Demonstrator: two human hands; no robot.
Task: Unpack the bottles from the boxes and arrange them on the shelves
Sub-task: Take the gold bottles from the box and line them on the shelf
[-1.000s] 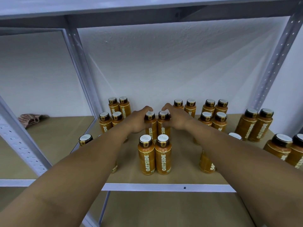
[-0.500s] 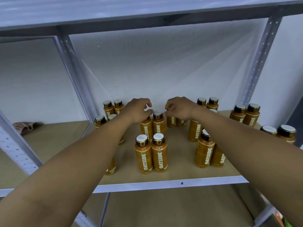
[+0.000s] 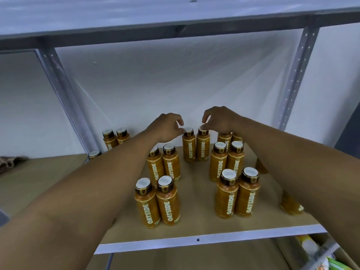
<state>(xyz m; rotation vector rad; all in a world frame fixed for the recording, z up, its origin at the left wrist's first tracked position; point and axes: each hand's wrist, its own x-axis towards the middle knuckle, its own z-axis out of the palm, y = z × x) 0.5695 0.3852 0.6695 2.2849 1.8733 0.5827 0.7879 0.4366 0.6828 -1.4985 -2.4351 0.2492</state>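
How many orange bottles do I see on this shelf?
17 at least: front pairs left and right; middle pairs left and right; back pairs left, centre, right; one cap beside the left forearm; two part-hidden by the right forearm. Arms may hide more.

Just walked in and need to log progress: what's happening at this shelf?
A person is lining up orange bottles in pairs on the shelf. The left hand and right hand hover at the caps of the back pair, fingers loosely curled and not gripping. Other pairs already stand upright in front.
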